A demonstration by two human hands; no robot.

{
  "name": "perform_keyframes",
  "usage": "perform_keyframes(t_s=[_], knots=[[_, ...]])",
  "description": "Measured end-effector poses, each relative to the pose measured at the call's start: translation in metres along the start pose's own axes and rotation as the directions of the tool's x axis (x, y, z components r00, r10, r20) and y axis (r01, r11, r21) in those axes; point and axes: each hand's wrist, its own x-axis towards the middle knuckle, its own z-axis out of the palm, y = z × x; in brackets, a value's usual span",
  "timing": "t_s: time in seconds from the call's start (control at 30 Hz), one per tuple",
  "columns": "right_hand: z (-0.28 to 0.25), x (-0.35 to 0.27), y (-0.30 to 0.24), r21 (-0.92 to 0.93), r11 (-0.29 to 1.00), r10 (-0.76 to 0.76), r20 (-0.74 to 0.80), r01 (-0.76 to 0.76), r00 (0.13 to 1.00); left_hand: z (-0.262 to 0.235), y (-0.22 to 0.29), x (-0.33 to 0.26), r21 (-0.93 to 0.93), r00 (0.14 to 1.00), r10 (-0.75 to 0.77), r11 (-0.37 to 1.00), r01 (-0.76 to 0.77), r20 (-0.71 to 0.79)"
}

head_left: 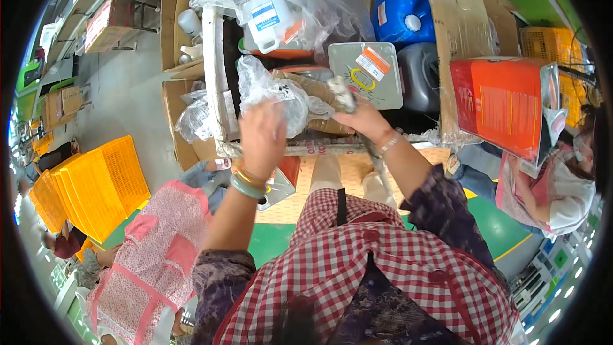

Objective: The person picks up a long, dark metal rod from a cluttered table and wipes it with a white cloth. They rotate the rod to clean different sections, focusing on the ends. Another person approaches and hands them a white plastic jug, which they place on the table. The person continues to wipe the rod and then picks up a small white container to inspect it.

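My left hand (263, 137), slightly blurred, is closed on a crumpled clear plastic bag (290, 112) over the near side of a white-edged bin (219, 76). The right hand (365, 120) grips a long thin stick (378, 169) with a whitish, frayed, brush-like end (341, 92); its shaft hangs down over the bin's front edge. Just beyond that hand lies a square grey metal can (383, 92) with a yellow handle. Brown cardboard (313, 89) shows between my hands. Farther back are a white jug (265, 16), a blue jerrycan (399, 9) and a dark grey jug (421, 73).
An orange-red can (498, 105) stands right of the bin, near a person in a pink apron (511, 179). Another person in a pink floral apron (150, 255) is close on my left. Yellow crates (105, 182) stand at left; cardboard boxes (179, 112) flank the bin.
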Motion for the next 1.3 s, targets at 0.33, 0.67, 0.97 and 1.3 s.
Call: perform_keyframes(t_s=[0.33, 0.67, 0.97, 1.3], knots=[[0.048, 0.038, 0.005, -0.091, 0.996, -0.008, 0.019, 0.010, 1.000, 0.037, -0.047, -0.012, -0.184, 0.958, -0.234, 0.947, 0.263, 0.163], [0.122, -0.020, -0.042, 0.126, 0.991, -0.085, 0.264, 0.053, 0.961, 0.101, -0.069, -0.014, 0.096, 0.954, -0.287, 0.951, 0.295, -0.086], [0.089, -0.001, 0.005, 0.051, 0.980, -0.183, -0.170, 0.194, 0.968, 0.064, -0.065, -0.022, -0.246, 0.892, -0.394, 0.908, 0.339, -0.221], [0.081, 0.016, 0.016, -0.215, 0.975, -0.101, -0.217, 0.054, 0.971, 0.064, -0.004, -0.063, -0.288, 0.867, -0.475, 0.860, 0.421, -0.150]])
